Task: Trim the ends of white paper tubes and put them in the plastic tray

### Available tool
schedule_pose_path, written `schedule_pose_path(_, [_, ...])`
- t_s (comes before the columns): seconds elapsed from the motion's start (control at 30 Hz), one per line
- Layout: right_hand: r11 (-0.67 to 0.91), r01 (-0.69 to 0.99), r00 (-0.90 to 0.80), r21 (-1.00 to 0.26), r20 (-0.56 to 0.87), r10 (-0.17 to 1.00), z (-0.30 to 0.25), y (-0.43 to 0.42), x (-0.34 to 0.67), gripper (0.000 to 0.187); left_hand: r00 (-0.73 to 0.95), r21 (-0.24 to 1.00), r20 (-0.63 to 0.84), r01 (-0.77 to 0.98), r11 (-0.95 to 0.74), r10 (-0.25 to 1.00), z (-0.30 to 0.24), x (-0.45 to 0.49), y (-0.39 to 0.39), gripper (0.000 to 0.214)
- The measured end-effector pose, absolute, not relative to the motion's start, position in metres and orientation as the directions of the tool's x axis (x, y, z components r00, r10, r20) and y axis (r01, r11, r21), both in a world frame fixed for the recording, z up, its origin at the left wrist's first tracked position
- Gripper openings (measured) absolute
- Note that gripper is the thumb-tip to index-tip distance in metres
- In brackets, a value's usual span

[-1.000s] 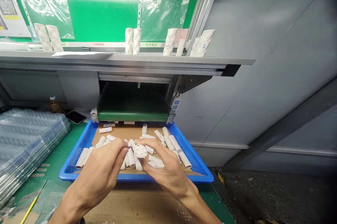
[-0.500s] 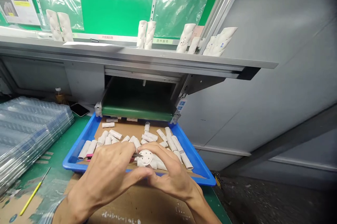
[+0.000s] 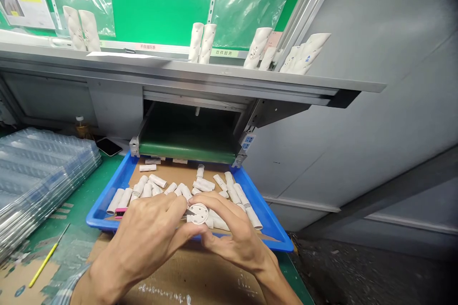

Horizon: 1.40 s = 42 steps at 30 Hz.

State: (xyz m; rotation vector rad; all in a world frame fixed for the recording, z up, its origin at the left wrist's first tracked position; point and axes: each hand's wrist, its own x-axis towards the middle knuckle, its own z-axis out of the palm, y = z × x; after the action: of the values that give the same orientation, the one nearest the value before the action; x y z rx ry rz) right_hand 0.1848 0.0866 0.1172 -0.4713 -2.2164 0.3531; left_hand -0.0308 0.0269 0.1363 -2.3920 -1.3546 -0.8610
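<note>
Over the blue tray (image 3: 96, 219), pink-handled snips (image 3: 120, 212), not seen a second ago, are now clasped in the curled left hand (image 3: 145, 233), their steel tip brought against the edge of a white round disc (image 3: 198, 213). That disc is pinched in the nearly closed right hand (image 3: 232, 237), just above white tubes (image 3: 185, 192) lying loose.

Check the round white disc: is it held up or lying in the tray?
Held up: the right hand pinches the white disc above the tubes in the blue tray.
</note>
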Motion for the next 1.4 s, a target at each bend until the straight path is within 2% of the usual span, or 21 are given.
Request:
schedule_pose_path(0.23, [0.864, 0.191, -0.591, -0.467, 0.648, 0.480, 0.120, 0.088, 0.186, 0.052, 0.379, 0.110, 0.576, 0.842, -0.529, 0.724, 0.138, -0.033, 0.029, 0.044])
schedule_pose_path(0.7, [0.820, 0.216, -0.552, -0.531, 0.626, 0.551, 0.108, 0.096, 0.189, 0.040, 0.361, 0.196, 0.481, 0.844, -0.499, 0.799, 0.139, -0.036, 0.035, 0.047])
schedule_pose_path(0.97, [0.777, 0.138, -0.527, -0.614, 0.618, 0.583, 0.108, 0.096, 0.187, 0.035, 0.344, 0.130, 0.545, 0.867, -0.482, 0.765, 0.139, -0.035, 0.034, 0.044])
schedule_pose_path(1.2, [0.827, 0.150, -0.506, -0.542, 0.676, 0.536, 0.111, 0.094, 0.187, 0.041, 0.337, 0.088, 0.572, 0.881, -0.464, 0.748, 0.135, -0.031, 0.034, 0.043])
schedule_pose_path(1.4, [0.861, 0.205, -0.450, -0.465, 0.737, 0.505, 0.111, 0.090, 0.184, 0.037, 0.337, 0.033, 0.622, 0.891, -0.454, 0.707, 0.134, -0.028, 0.031, 0.041])
